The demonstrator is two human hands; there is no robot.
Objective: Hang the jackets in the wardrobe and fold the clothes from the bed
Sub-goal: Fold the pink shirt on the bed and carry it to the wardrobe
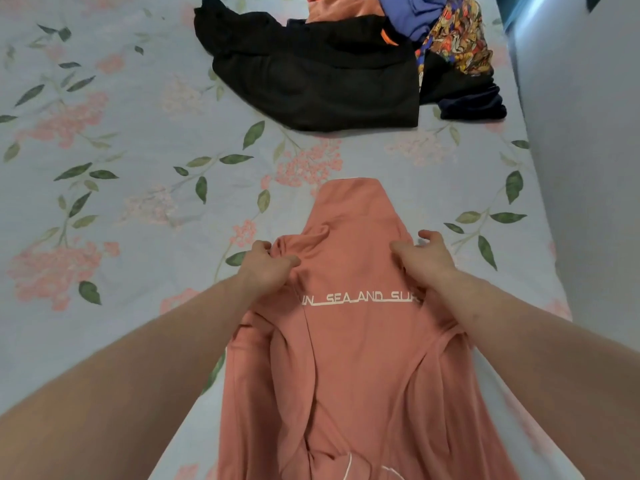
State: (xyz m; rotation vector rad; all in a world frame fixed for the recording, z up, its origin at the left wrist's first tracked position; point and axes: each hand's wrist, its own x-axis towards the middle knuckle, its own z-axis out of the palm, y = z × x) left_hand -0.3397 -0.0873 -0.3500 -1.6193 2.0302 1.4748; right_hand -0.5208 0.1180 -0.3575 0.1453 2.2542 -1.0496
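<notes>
Right now a salmon-pink hooded top of soft cloth [349,341] lies flat on the bed with the pale blue sheet printed with pink flowers and green leaves [138,140], close to the person, with its back side up and its hood pointing away from them. Both hands sit at the shoulders, one on each side of the hood. The left hand [268,263] has its fingers curled into a bunch of the pink cloth, so it is gripping the top. The right hand [424,254] lies on the other shoulder with bent fingers, and it looks like it is gripping the cloth too. I think they hold it there to pull the top straight and smooth, so it can be folded neatly. White letters run across the back. The hands hide both ends of the line, so the part that can be read is "SEA AND SU". Far up the bed sits a heap of other clothes [443,32], with a big black garment [311,74] in front, well apart from the pink top. Those look like they are waiting for their turn.
</notes>
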